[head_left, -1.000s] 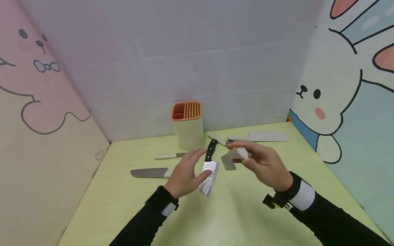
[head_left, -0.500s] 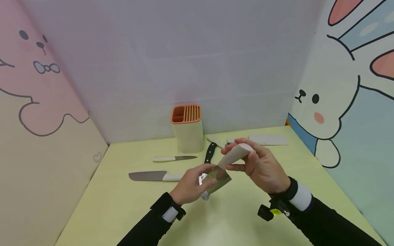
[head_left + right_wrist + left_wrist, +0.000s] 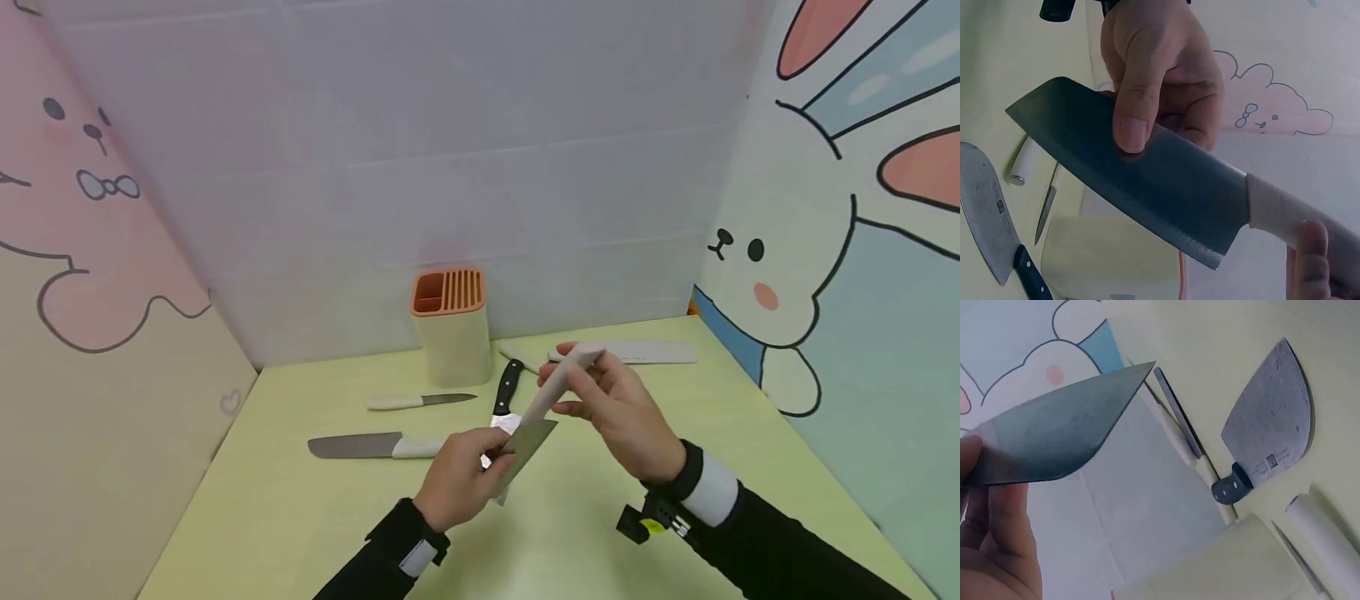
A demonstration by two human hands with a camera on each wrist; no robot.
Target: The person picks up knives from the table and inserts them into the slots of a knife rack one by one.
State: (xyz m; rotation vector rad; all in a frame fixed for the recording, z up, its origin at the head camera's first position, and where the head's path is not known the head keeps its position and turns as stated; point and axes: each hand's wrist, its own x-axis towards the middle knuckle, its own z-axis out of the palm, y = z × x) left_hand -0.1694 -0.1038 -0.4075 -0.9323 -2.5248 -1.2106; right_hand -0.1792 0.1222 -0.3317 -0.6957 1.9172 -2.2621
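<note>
The held knife [image 3: 1197,181] is above the bench [image 3: 262,517], tilted — its blade pinched between thumb and fingers of the left hand [image 3: 459,475], its white handle [image 3: 555,392] grasped by the fingers of the right hand [image 3: 626,421]. A black-handled cleaver [image 3: 1272,412] lies beneath, partly hidden in the head view. Leftward lie a small knife [image 3: 397,402] and a broad knife [image 3: 356,446]; behind stands an orange-topped knife block [image 3: 453,346].

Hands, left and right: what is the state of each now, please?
Left hand: closed, pinching the knife blade.
Right hand: closed, holding the same knife's white handle.
</note>
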